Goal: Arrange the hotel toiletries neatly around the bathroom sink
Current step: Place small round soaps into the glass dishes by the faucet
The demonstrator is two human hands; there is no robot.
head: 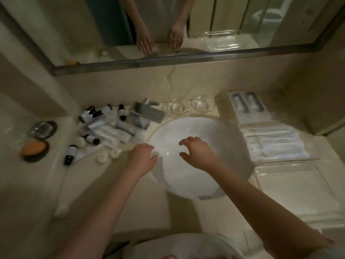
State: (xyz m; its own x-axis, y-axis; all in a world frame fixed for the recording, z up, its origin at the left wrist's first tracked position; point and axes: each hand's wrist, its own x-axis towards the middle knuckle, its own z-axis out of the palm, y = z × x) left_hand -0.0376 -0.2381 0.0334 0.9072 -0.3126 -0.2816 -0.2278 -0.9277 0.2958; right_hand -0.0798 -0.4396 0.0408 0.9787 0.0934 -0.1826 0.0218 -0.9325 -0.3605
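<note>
A jumbled heap of small white tubes and black-capped bottles [104,126] lies on the counter left of the round white sink [229,143]. Two small round white pieces [109,156] sit at the heap's near edge. My left hand [142,157] hovers at the sink's left rim with loosely curled fingers, holding nothing. Over the basin, my right hand [197,154] has its fingers spread and bent, also holding nothing. The frame is blurred.
An orange soap on a dark dish [34,148] and a glass dish [42,128] sit far left. The chrome faucet [144,114] and two glass tumblers [188,106] stand behind the sink. Wrapped packets on a clear tray [276,144] and a toothbrush kit [248,107] lie right. A mirror [168,25] spans the wall.
</note>
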